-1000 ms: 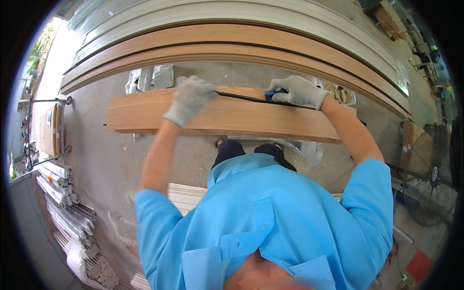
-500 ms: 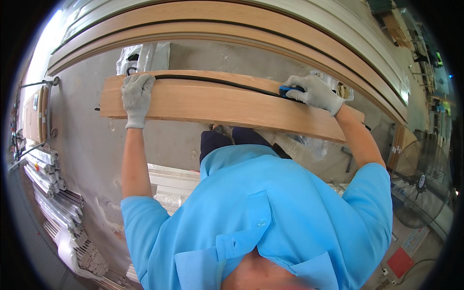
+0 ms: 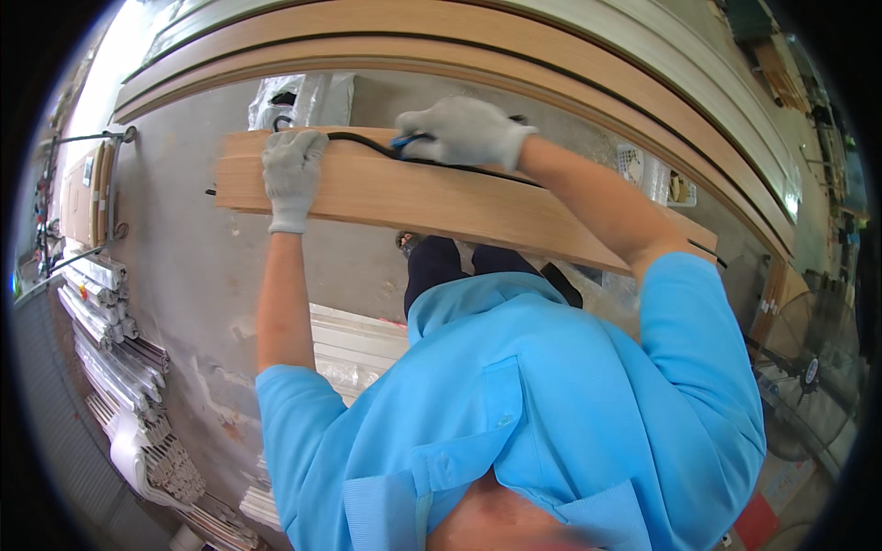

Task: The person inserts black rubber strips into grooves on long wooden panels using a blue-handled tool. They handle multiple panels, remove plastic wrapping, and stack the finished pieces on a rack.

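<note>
Concrete workshop floor [image 3: 184, 266]; long wood planks [image 3: 459, 46] stacked at 12 o'clock, white moulding bundles [image 3: 101, 367] at 8 o'clock, fan [image 3: 808, 386] at 4 o'clock. Wooden board [image 3: 441, 197] held in front of the body, long axis running 9 to 4 o'clock. Black rubber strip [image 3: 367, 145] lies along its upper edge. Left hand [image 3: 292, 174], gloved, wrapped over the board near its left end, fingers closed on it. Right hand [image 3: 464, 133], gloved, closed on a small blue tool [image 3: 404, 141] touching the strip, just beside the left hand. Both hands sit toward the board's left end.
</note>
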